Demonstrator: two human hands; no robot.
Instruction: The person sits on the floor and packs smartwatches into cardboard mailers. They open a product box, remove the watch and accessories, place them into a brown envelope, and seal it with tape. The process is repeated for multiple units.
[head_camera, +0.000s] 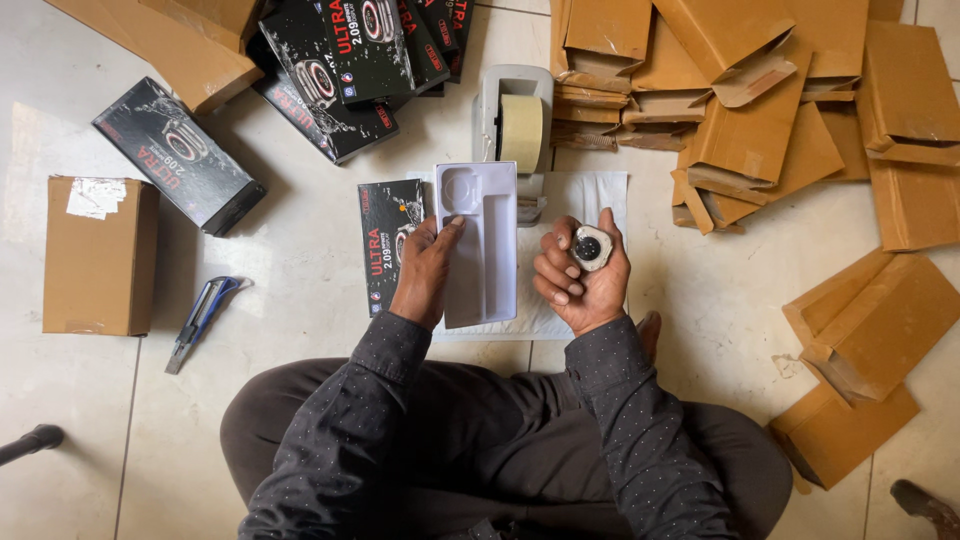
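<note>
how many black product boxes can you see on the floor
About 6: one lying alone at upper left, one beside the left hand under the white tray, and roughly four piled at top centre; overlaps may hide more.

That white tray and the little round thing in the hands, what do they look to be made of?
The white tray, held by the left hand, looks like thin moulded plastic: smooth, matte, with pressed recesses. The watch body in the right hand seems metal or metal-look plastic: pale shiny rim, dark centre.
</note>
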